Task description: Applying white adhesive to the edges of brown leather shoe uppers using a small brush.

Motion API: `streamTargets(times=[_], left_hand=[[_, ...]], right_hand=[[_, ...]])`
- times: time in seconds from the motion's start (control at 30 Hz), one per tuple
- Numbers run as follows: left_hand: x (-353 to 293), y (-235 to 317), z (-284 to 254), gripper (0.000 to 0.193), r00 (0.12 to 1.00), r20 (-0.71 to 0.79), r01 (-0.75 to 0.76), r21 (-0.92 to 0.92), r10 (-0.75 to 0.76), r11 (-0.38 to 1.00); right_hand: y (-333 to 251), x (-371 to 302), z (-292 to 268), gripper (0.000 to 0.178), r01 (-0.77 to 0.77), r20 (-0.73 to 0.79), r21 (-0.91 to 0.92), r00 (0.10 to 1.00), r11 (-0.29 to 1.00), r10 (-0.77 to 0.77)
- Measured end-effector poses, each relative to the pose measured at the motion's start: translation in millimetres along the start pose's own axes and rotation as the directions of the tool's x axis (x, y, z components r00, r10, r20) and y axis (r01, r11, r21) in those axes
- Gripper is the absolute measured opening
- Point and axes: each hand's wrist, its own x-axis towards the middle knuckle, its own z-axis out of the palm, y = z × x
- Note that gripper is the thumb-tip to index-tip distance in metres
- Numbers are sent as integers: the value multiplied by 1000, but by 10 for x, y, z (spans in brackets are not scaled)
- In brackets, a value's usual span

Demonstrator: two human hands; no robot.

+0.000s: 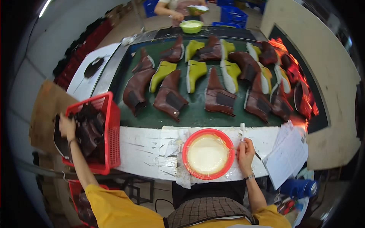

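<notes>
My left hand (pixel 67 126) reaches into the red plastic basket (pixel 112 133) at my left and rests on the dark brown boot uppers (pixel 89 131) piled inside; whether it grips one I cannot tell. My right hand (pixel 246 152) holds a white-handled brush (pixel 242 131) upright beside the red bowl (pixel 228 146) of cream-coloured glue (pixel 207 154) on the white bench edge (pixel 144 146).
Several brown boots (pixel 169 97) and yellow-green lasts (pixel 195 74) lie on the green conveyor belt (pixel 197 114). Paper sheets (pixel 287 154) lie at the right. A second person (pixel 173 9) works at the far end by a green bowl (pixel 191 26). A glowing heater (pixel 300 87) sits right.
</notes>
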Motion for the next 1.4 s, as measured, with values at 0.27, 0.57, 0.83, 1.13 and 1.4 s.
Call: streamTargets(times=[0.27, 0.57, 0.83, 1.13, 1.4], left_hand=[[-211, -351, -399, 74, 978, -69, -208, -387, 197, 898], [-1656, 675, -2203, 41, 761, -365, -527, -830, 537, 183], [-2837, 508, -1341, 71, 339, 65, -496, -835, 939, 237], [-2893, 479, -1027, 44, 592, 395, -18, -865, 703, 502], [-3146, 1193, -623, 107, 902, 296, -55, -642, 314, 764]], right_hand=[[-24, 72, 6, 15, 79, 16, 8, 997, 997, -79], [-4, 36, -1, 15, 112, 32, 23, 993, 993, -113], [-234, 80, -119, 23, 34, 109, 108, 993, 994, -46], [-1116, 111, 299, 13, 716, 586, -552, 697, 427, -413], [-904, -291, 659, 12, 854, 819, -499, 521, 150, -242]])
